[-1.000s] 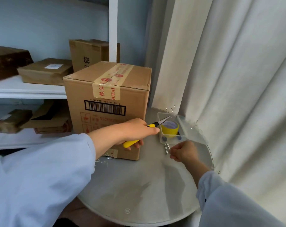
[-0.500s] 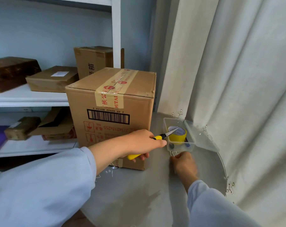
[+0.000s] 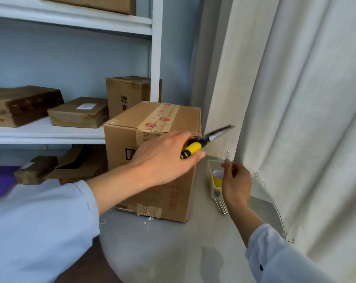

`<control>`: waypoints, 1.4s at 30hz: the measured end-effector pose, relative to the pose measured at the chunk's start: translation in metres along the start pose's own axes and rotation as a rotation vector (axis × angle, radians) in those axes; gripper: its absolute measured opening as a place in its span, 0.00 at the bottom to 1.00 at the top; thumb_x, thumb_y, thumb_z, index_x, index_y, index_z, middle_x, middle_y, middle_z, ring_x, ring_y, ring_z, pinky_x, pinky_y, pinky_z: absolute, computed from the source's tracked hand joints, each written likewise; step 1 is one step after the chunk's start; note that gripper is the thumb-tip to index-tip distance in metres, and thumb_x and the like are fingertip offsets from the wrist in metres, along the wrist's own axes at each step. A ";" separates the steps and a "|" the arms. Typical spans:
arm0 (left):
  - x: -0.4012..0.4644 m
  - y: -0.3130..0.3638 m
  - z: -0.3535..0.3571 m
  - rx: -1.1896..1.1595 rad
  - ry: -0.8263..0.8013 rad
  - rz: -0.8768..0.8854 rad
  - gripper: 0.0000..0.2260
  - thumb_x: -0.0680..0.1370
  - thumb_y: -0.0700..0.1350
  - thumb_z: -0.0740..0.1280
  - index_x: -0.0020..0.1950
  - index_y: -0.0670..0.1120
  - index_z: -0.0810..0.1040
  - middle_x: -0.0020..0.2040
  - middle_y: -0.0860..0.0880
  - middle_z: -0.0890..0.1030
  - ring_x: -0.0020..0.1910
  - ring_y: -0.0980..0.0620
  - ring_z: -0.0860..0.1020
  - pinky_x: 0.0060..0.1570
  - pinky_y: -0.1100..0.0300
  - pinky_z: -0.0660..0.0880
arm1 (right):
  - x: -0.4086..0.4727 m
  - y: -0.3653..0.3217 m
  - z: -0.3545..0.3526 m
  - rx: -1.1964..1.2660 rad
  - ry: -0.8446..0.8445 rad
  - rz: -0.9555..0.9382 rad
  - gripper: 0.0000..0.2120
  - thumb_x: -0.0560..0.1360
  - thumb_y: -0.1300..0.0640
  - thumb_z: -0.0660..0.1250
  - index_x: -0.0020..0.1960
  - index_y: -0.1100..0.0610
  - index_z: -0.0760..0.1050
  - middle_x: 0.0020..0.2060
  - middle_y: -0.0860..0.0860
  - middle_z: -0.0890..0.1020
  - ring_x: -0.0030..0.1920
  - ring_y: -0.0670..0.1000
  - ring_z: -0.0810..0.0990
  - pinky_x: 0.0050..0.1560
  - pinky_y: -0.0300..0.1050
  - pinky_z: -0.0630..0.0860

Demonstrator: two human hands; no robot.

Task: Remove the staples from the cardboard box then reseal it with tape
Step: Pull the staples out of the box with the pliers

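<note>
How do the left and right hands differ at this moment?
The left hand holds yellow-handled pliers in front of the cardboard box; the right hand holds no tool. The left hand is higher; the right hand hangs over the clear container. Both wear pale sleeves.

So there's a round grey tabletop (image 3: 173, 252) tucked against a white curtain. A taped cardboard box (image 3: 165, 180) sits toward the far left of it, and just right of that there's a small clear plastic container (image 3: 210, 176) with a yellow tape roll (image 3: 217, 177) inside. A few thin metal pins (image 3: 222, 207) lie on the surface right at the container's near end. Left of all that, white shelves (image 3: 46, 133) carry more brown boxes, upper and lower levels.
</note>
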State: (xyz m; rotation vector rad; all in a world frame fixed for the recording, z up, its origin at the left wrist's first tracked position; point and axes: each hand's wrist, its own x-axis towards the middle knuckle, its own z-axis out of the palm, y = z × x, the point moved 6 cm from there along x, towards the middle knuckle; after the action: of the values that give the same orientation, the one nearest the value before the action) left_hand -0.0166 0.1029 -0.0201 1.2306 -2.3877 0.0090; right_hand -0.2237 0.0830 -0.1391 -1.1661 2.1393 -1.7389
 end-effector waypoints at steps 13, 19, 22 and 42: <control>-0.010 -0.080 -0.039 0.367 0.103 -0.198 0.19 0.80 0.60 0.53 0.57 0.46 0.68 0.39 0.52 0.74 0.34 0.53 0.74 0.26 0.61 0.63 | -0.081 -0.114 0.028 0.037 0.100 -0.534 0.18 0.78 0.55 0.64 0.67 0.49 0.73 0.67 0.47 0.71 0.67 0.46 0.67 0.66 0.47 0.70; 0.001 -0.072 -0.050 0.281 0.044 -0.137 0.18 0.80 0.61 0.53 0.59 0.48 0.68 0.40 0.53 0.75 0.36 0.53 0.74 0.31 0.59 0.67 | -0.057 -0.118 0.049 -0.199 -0.251 -0.333 0.30 0.78 0.54 0.62 0.77 0.48 0.56 0.78 0.49 0.47 0.78 0.53 0.50 0.76 0.52 0.52; 0.005 -0.075 -0.060 0.260 0.005 -0.109 0.20 0.79 0.61 0.54 0.63 0.50 0.68 0.46 0.53 0.75 0.42 0.53 0.75 0.36 0.59 0.70 | -0.051 -0.135 0.053 -0.295 -0.272 -0.263 0.30 0.78 0.52 0.62 0.77 0.48 0.53 0.78 0.53 0.44 0.78 0.55 0.43 0.76 0.56 0.46; 0.009 -0.096 -0.044 0.063 0.042 -0.171 0.23 0.76 0.65 0.58 0.64 0.52 0.69 0.57 0.50 0.76 0.55 0.50 0.73 0.49 0.53 0.74 | -0.067 -0.148 0.082 -0.232 -0.313 -0.597 0.37 0.63 0.29 0.59 0.66 0.48 0.67 0.73 0.47 0.64 0.77 0.51 0.53 0.69 0.60 0.65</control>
State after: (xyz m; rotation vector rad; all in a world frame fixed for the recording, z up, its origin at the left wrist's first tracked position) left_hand 0.0699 0.0477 0.0039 1.4455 -2.2547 0.0572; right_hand -0.0625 0.0590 -0.0571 -2.1517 1.9560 -1.3621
